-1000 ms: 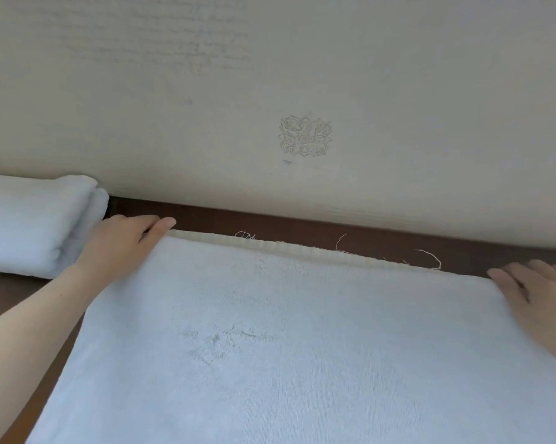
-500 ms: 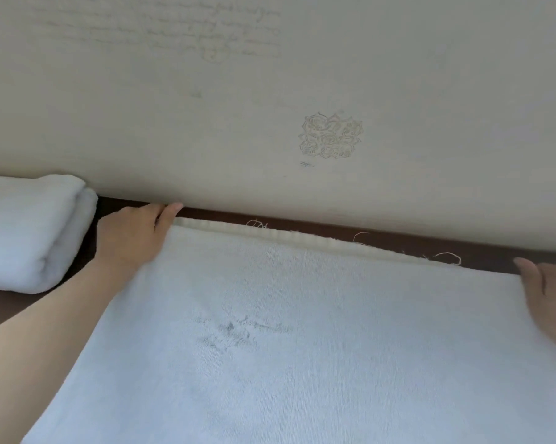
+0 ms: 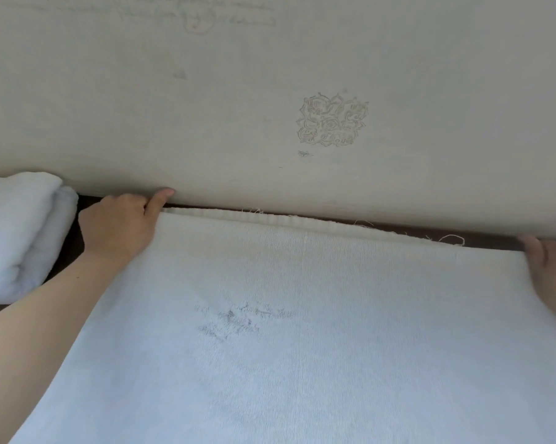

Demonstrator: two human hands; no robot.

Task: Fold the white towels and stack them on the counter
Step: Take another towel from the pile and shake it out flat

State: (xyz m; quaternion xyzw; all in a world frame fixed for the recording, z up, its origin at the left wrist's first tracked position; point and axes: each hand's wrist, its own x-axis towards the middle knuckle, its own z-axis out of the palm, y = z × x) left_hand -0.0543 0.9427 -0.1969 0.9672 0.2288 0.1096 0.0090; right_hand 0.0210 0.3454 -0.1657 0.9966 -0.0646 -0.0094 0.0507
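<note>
Two towels show on my feed, and two hands. One spread white cotton towel lies flat over the dark brown wooden bench, its frayed cream hem run along the beige textured wall. I take it that was done to square the cloth against a straight line before the first fold.

My left hand sits at the far left corner. Its fingers are curled down over that corner, seemingly gripping it, with the index straight and its tip touching the wall. My right hand is at the far right corner, half out of frame. Only the thumb shows clearly, so I cannot tell whether that hand pinches the hem or just presses on it. A hand at each corner keeps the edge taut and level.

One folded white towel bundle rests on the bench to the left, against the wall and just beside my left hand. That looks like the start of the stack. Whether it holds one towel or more I cannot tell.

One greyish worn patch marks the spread towel, and one embossed floral motif marks the wall.
</note>
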